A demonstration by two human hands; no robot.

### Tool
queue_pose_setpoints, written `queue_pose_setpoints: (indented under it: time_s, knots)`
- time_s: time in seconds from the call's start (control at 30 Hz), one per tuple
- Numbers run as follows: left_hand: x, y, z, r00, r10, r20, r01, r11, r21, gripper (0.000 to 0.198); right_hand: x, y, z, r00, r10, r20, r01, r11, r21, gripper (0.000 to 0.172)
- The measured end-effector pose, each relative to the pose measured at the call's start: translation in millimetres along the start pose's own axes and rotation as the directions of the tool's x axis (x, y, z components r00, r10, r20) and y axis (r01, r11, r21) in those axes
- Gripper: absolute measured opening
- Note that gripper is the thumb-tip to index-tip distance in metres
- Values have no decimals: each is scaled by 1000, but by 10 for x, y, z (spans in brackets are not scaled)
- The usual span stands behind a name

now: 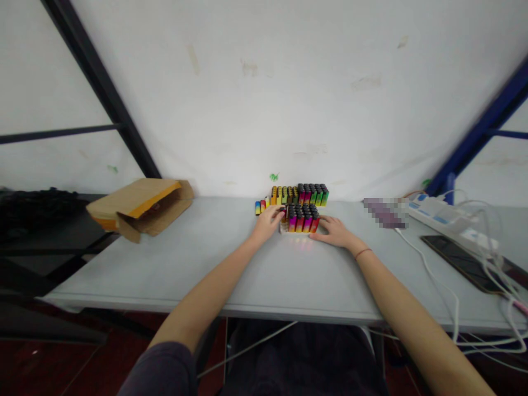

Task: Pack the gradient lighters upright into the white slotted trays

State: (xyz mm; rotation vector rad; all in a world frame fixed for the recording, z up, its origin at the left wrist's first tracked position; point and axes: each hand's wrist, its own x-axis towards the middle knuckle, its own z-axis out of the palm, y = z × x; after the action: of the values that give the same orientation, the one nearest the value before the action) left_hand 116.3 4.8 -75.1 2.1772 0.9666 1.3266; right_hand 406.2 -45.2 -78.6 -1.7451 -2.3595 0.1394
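Upright lighters with black tops and pink, purple and red bodies [304, 221] stand in rows in a pale tray [297, 235]. My left hand [267, 221] is at the tray's left end, its thumb and fingers closed on a small dark-topped lighter [282, 212] over the unfilled part of the tray. My right hand [335, 232] grips the tray's right end, thumb at the front corner and fingers behind. Past the tray stand yellow-and-black lighters [284, 195] and pink and green lighters [313, 194]. A few loose lighters [261, 206] lie beyond my left hand.
An opened cardboard box [140, 206] lies at the table's left. On the right are a power strip [447, 217] with white cables, a dark phone [462, 263] and a blurred-out object [385, 213]. The grey table [198, 275] meets a white wall [231, 110] behind.
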Motion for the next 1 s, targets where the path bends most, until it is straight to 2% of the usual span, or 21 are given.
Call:
queue_pose_setpoints:
  time_s: [0.1,0.23,0.3,0.43,0.5,0.57,0.7,0.87,0.93,1.0]
  knots:
    - [-9,14,-2,1000,-14,-13,15,999,49,31,-3,-10,-7,1000,2,5,-2,1000,-6,85]
    - [5,39,-49,997,74,13,-75,975,209,32,-4,-16,-5,1000,8,4,-7,1000,-9,85]
    - [26,28,-102,997,72,3,-70,957,280,38,-3,-9,-1,1000,8,2,-8,1000,-6,85]
    - [47,-75,-260,987,-118,-106,153,886,437,46,-2,10,6,1000,-4,-2,4,1000,4,84]
    - [33,-130,-335,962,-254,-96,266,813,517,45,1,15,6,1000,-5,-3,5,1000,6,83]
    - [17,-149,-385,933,-356,-52,317,747,585,44,4,15,5,1000,0,-4,0,1000,5,84]
    - [37,-61,-426,904,-428,-8,320,663,677,43,8,11,7,1000,-6,-3,6,1000,8,84]
    - [84,44,-548,856,-513,-55,376,548,747,32,8,13,24,1000,0,-11,0,1000,4,85]
    - [89,37,-620,847,-528,-65,411,571,711,24,8,15,26,1000,0,-13,0,1000,5,85]
    - [98,16,-672,841,-533,-94,470,633,615,19,7,15,23,1000,-2,-14,2,1000,7,85]
